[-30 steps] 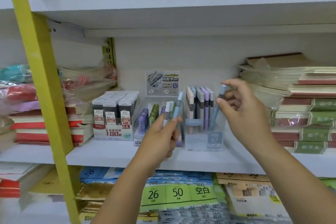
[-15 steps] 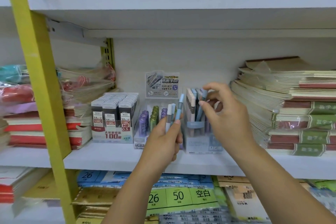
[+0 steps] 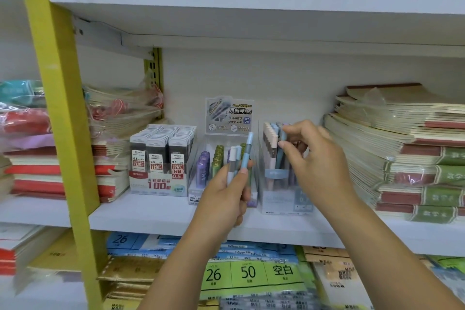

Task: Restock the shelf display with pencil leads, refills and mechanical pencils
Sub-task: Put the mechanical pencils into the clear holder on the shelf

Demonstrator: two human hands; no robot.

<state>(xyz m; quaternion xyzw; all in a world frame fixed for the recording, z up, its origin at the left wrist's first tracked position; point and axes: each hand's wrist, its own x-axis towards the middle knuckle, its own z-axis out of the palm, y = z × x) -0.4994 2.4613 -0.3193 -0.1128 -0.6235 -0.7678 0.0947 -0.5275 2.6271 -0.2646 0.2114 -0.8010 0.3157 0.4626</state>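
fingers (image 3: 243, 171) grip pencils (image 3: 247, 150) (label (image 3: 177, 171): "hb 0.5")

The white shelf (image 3: 151, 214) carries five groups side by side. At the left lies a stack of notebooks in plastic wrap (image 3: 110, 158). Beside it stands a carton of black lead packs (image 3: 156, 184), then a clear box of lead tubes (image 3: 196, 194), purple and green, then a clear box of mechanical pencils (image 3: 281, 199), all upright. At the right lie tall stacks of notebooks (image 3: 415, 171).
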